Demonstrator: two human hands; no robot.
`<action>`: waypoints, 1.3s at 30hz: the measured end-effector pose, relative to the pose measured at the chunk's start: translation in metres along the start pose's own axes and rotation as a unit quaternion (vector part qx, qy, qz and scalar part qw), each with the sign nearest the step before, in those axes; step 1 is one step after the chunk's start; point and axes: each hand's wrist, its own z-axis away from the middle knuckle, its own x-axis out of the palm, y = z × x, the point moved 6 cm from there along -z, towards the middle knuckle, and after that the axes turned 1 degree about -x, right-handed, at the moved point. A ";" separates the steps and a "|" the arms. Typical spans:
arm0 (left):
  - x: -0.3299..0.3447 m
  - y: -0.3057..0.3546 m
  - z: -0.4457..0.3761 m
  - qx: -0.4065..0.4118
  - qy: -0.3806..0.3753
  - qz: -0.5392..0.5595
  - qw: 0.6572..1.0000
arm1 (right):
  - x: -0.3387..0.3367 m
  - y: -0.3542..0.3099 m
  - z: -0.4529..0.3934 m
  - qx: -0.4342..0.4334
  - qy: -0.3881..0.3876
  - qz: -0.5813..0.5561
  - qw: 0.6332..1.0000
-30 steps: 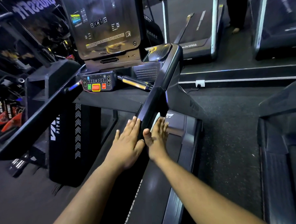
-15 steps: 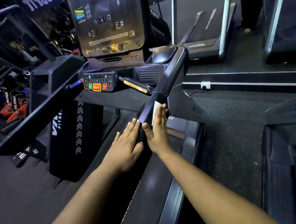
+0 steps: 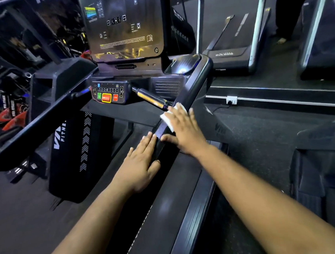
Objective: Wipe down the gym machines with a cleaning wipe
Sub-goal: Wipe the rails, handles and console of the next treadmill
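I stand on a black treadmill whose right handrail (image 3: 196, 82) slopes up to the console. My right hand (image 3: 184, 129) lies flat with straight fingers on that rail and presses a white cleaning wipe (image 3: 167, 117) against it; the wipe shows at the fingertips and to their left. My left hand (image 3: 140, 164) rests flat and open against the rail's lower end, just below and left of the right hand. The control panel (image 3: 109, 92) with green and red buttons sits under the dark screen (image 3: 124, 26).
The left handrail (image 3: 39, 120) runs diagonally across the left side. A metal grip bar (image 3: 152, 99) sticks out beside the panel toward the wipe. More treadmills (image 3: 236, 54) stand at the back right, with a person's foot (image 3: 281, 40) near them. A wall socket (image 3: 231, 100) sits on the step.
My right hand has slid up the right handrail with the wipe, which now shows more at the fingertips. The left hand has kept its place on the rail's lower end.
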 end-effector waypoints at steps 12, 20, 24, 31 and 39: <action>-0.004 0.008 -0.010 0.014 -0.004 -0.032 0.999 | -0.020 0.009 -0.013 0.001 -0.118 0.070 0.991; -0.010 0.019 -0.048 0.011 -0.017 -0.032 0.999 | -0.021 0.012 -0.024 -0.026 -0.165 0.072 0.983; -0.010 0.025 -0.073 0.015 -0.023 -0.045 0.999 | -0.032 0.048 -0.047 -0.040 -0.181 0.052 0.981; -0.015 0.048 -0.140 -0.010 -0.006 -0.037 0.999 | -0.049 0.099 -0.091 -0.051 -0.202 0.130 0.969; -0.019 0.066 -0.197 -0.047 -0.008 -0.038 0.998 | -0.065 0.173 -0.137 -0.098 -0.204 0.139 0.964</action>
